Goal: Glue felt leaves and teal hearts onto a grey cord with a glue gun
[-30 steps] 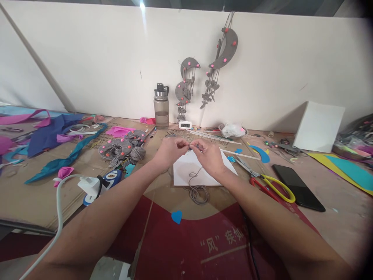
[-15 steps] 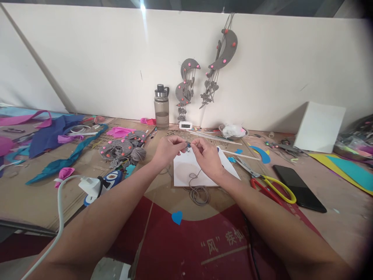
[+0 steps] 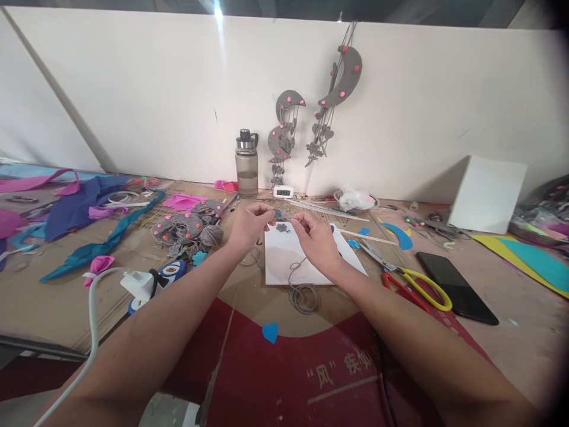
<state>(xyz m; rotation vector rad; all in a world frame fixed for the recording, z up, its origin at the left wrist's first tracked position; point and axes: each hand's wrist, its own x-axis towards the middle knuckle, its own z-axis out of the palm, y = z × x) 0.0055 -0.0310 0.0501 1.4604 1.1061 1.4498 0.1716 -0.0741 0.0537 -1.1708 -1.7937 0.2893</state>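
My left hand is closed in a pinch at the far left corner of a white sheet of paper. Opposite it, my right hand pinches too, over the paper's right part. Thin grey yarn lies in a loose coil at the paper's near edge; one strand goes up under my right hand, and another thin loop shows below my left wrist. The strand at the fingertips is too fine to see clearly. Between the hands is a small dark grey flower shape. A bit of teal shows just behind the left fingertips.
Scissors and a black phone lie to the right. Grey crescents with yarn and a white plug are on the left. A bottle and small clock stand behind. A blue heart lies in front.
My left hand has moved left, away from the right hand, widening the gap. The grey flower shape, mostly hidden before, now shows between them. My right hand has hardly moved.
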